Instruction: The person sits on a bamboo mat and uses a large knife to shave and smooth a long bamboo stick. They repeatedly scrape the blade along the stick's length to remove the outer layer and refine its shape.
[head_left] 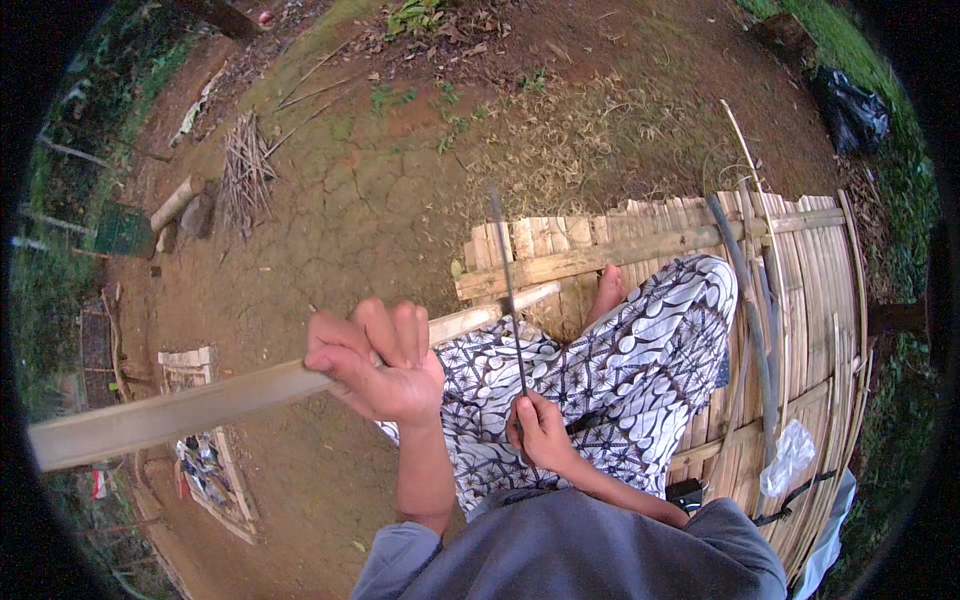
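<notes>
A long, pale bamboo strip point(180, 405) runs from the far left edge across to my lap, and my left hand point(385, 362) is wrapped round it. Low in front of my body, my right hand point(543, 432) grips a knife point(508, 275) with a long, thin, dark blade pointing away from me. Near its far end the strip meets the blade, which crosses over it. The knife's handle is mostly hidden in my fist. Beneath both lie my legs in black-and-white patterned cloth point(650, 350), with one bare foot point(606, 293) showing.
I sit on a slatted bamboo platform point(815, 290). A dark pole point(745, 290) and a clear plastic bag point(788, 458) lie on it at the right. Curled shavings point(640, 130) cover the ground ahead. Thin sticks point(247, 170) lie farther left; a black plastic bag point(852, 110) is far right.
</notes>
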